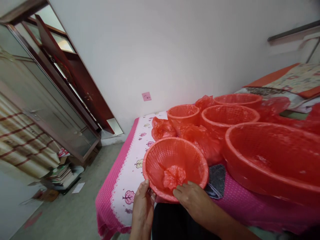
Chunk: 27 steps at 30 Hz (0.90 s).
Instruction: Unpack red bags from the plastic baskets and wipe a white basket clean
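In the head view, your left hand (143, 201) is at the lower centre of the frame, gripping the near-left rim of a red basket (156, 160), thumb on the edge. Your right hand (190, 200) curls its fingers over the near rim, beside the bunched plastic film (173, 176) inside; whether it pinches that film, you cannot tell. The basket sits low in the centre, at the near edge of a bed with a pink-and-white sheet (125, 176). Just right of it lies a dark cloth (217, 180). A large red basket (272, 181) fills the lower right, and more red baskets (185, 111) stand behind. At upper left you see a brown door (72, 73).
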Each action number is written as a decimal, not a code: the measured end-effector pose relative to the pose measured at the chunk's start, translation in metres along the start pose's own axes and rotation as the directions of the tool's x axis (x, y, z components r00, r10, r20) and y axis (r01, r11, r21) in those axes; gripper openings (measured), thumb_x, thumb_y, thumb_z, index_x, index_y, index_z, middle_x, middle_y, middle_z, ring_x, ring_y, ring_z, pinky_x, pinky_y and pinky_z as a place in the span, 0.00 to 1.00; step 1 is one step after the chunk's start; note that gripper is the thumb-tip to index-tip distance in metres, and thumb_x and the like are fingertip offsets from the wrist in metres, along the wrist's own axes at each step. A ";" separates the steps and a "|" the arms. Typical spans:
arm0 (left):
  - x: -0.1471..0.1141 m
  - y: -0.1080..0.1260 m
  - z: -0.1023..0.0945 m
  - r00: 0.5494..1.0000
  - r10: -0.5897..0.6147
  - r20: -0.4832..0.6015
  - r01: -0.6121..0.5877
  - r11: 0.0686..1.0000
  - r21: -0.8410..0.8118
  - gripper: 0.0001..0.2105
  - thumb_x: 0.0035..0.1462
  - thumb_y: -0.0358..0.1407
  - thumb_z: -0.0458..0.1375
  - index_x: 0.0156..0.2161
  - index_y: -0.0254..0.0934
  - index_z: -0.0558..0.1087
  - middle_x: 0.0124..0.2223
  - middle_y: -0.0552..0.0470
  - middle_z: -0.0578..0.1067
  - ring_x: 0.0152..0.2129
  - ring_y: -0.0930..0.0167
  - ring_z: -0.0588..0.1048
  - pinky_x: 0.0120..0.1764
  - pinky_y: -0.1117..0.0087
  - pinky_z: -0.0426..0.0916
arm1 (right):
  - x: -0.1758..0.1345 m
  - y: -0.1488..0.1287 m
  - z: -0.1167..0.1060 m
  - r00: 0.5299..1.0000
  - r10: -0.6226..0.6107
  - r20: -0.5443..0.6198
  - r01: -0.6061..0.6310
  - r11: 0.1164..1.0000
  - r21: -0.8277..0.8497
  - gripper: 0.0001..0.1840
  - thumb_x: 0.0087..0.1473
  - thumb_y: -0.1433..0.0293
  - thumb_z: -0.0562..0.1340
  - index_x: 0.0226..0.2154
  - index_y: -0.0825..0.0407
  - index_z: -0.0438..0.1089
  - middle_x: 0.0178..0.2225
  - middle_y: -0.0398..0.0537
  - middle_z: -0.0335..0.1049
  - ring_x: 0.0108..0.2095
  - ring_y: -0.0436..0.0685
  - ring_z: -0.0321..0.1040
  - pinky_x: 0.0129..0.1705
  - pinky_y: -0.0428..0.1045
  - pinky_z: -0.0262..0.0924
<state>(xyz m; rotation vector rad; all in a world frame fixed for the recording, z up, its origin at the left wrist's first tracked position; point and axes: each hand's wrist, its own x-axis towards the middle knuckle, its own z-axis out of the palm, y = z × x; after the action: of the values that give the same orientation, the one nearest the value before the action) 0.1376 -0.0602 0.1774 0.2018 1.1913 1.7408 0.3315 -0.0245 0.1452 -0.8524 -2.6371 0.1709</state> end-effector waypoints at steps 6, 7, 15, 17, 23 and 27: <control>-0.008 -0.020 -0.015 0.997 -0.046 -0.054 0.049 0.998 0.043 0.13 0.68 0.42 0.57 0.37 0.34 0.74 0.28 0.51 0.77 0.21 0.74 0.75 0.25 0.75 0.69 | 0.003 -0.002 -0.006 0.999 0.023 0.045 -0.024 1.000 0.012 0.14 0.62 0.82 0.56 0.37 0.51 0.73 0.36 0.46 0.79 0.36 0.60 0.75 0.41 0.55 0.59; -0.011 -0.026 -0.017 0.998 -0.033 -0.046 0.036 0.997 0.073 0.14 0.67 0.45 0.58 0.37 0.35 0.74 0.28 0.52 0.76 0.21 0.74 0.74 0.25 0.75 0.68 | 0.004 -0.001 -0.004 0.999 0.022 0.046 -0.022 1.000 0.013 0.13 0.62 0.82 0.57 0.37 0.51 0.73 0.36 0.46 0.79 0.36 0.60 0.75 0.41 0.55 0.60; -0.020 -0.034 -0.010 0.994 0.014 0.111 -0.032 0.986 0.166 0.27 0.36 0.49 0.79 0.34 0.37 0.72 0.31 0.56 0.77 0.23 0.75 0.74 0.28 0.74 0.70 | -0.010 -0.008 -0.014 0.981 -0.006 -0.195 0.011 1.000 0.028 0.21 0.61 0.77 0.64 0.56 0.53 0.71 0.52 0.56 0.78 0.53 0.66 0.75 0.58 0.62 0.64; -0.017 -0.028 -0.007 0.994 0.025 0.105 -0.041 0.988 0.151 0.27 0.35 0.47 0.80 0.32 0.36 0.71 0.28 0.57 0.76 0.22 0.76 0.73 0.28 0.75 0.70 | -0.025 -0.008 -0.029 0.935 0.019 -0.354 0.029 0.991 0.129 0.27 0.62 0.72 0.65 0.63 0.51 0.66 0.59 0.57 0.74 0.59 0.66 0.70 0.63 0.63 0.60; -0.015 -0.018 0.000 0.996 0.025 0.088 -0.037 0.990 0.136 0.29 0.29 0.47 0.81 0.28 0.36 0.69 0.26 0.58 0.75 0.21 0.77 0.72 0.27 0.75 0.70 | -0.073 0.018 -0.031 0.713 0.690 -0.130 -0.244 0.416 0.876 0.20 0.63 0.51 0.60 0.28 0.48 0.72 0.26 0.48 0.74 0.28 0.58 0.73 0.34 0.53 0.68; -0.017 -0.018 0.000 0.995 0.054 0.090 -0.066 0.988 0.138 0.28 0.31 0.47 0.81 0.29 0.36 0.70 0.24 0.60 0.73 0.20 0.78 0.70 0.26 0.75 0.69 | -0.078 0.026 -0.008 0.555 0.739 0.383 -0.193 -0.334 0.923 0.26 0.48 0.45 0.71 0.34 0.50 0.74 0.31 0.51 0.79 0.32 0.60 0.78 0.34 0.53 0.69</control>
<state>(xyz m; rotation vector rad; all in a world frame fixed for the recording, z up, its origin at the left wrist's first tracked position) 0.1570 -0.0726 0.1691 0.3968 1.2569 1.6835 0.4071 -0.0487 0.1234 -1.1055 -0.7361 1.7195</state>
